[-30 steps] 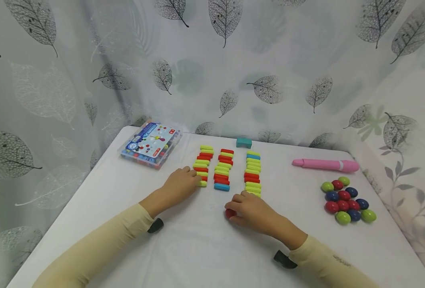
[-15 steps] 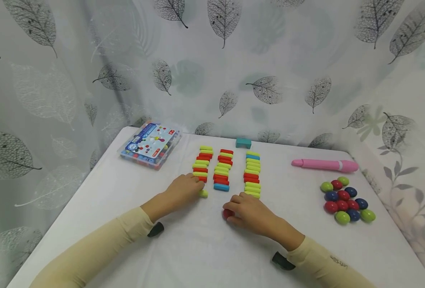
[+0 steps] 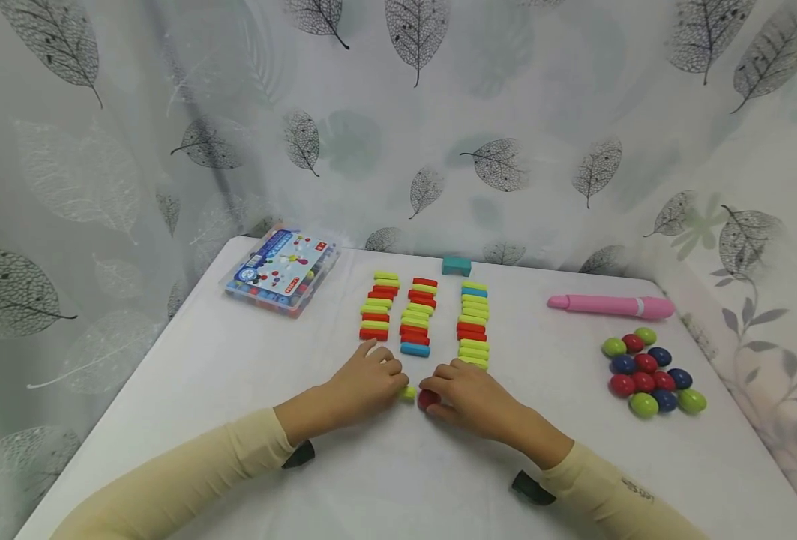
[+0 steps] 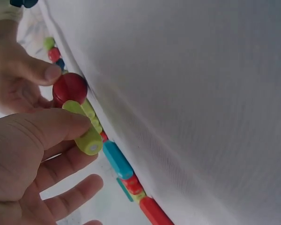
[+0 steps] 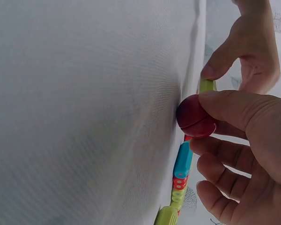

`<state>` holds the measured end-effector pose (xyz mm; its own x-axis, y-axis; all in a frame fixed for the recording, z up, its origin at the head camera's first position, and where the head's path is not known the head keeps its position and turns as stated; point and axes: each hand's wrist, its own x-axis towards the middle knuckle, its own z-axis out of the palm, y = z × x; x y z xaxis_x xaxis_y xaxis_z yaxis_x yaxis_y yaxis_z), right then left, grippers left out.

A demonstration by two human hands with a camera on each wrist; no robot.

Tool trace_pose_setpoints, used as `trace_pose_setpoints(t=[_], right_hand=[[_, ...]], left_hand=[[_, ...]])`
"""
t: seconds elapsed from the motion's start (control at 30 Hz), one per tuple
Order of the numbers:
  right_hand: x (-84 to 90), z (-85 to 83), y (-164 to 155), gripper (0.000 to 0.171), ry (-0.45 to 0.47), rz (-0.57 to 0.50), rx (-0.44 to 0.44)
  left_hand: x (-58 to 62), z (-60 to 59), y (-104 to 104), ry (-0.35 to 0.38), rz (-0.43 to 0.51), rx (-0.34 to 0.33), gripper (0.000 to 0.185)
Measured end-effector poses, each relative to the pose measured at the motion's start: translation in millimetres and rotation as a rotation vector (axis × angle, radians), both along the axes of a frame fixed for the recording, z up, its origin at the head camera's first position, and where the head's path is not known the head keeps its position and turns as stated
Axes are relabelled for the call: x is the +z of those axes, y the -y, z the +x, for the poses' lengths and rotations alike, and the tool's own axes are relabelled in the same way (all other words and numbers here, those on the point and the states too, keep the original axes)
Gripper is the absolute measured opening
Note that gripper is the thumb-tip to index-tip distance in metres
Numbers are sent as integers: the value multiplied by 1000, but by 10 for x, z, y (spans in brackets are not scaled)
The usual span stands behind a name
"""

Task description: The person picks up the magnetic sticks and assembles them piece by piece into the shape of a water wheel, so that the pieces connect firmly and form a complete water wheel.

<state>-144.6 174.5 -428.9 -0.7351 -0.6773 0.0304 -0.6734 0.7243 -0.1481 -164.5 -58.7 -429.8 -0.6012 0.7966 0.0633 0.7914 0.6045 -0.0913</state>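
Note:
My left hand (image 3: 364,384) pinches a yellow-green magnetic rod (image 4: 88,140) between thumb and fingers, low over the white tabletop. The rod's far end points at a red ball (image 5: 193,117) and overlaps it in the left wrist view. Thumb and fingers of my right hand (image 3: 475,401) hold the ball on the table; a seam line runs around it. Just beyond the hands lie three columns of rods: a left column (image 3: 375,316) of red and yellow-green, a middle column ending in a blue rod (image 3: 414,349), and a right column (image 3: 473,328) whose near end touches my right fingers in the head view.
Clustered at the right are several red, dark blue and green balls (image 3: 643,382). A pink pen-shaped wand (image 3: 607,306) lies behind them. At the back left sits a clear plastic box (image 3: 282,270) with a printed label. A teal block (image 3: 456,265) stands at the back edge.
My left hand has drawn the yellow-green rod off the near end of the left column and carried it right and nearer, up to the red ball. The right hand stays nearly still with the ball.

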Motion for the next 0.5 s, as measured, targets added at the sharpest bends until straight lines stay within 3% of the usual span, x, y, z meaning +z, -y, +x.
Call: trace_pose_setpoints(t=[0.27, 0.37, 0.5], right_hand=[[29, -38, -60, 45, 33, -15, -9], [116, -114, -189, 49, 8, -33, -93], [180, -243, -409, 47, -105, 20, -226]], left_hand=[[-21, 48, -51, 9, -25, 8, 22], [-11, 51, -49, 10, -29, 14, 26], [1, 62, -35, 14, -27, 20, 29]])
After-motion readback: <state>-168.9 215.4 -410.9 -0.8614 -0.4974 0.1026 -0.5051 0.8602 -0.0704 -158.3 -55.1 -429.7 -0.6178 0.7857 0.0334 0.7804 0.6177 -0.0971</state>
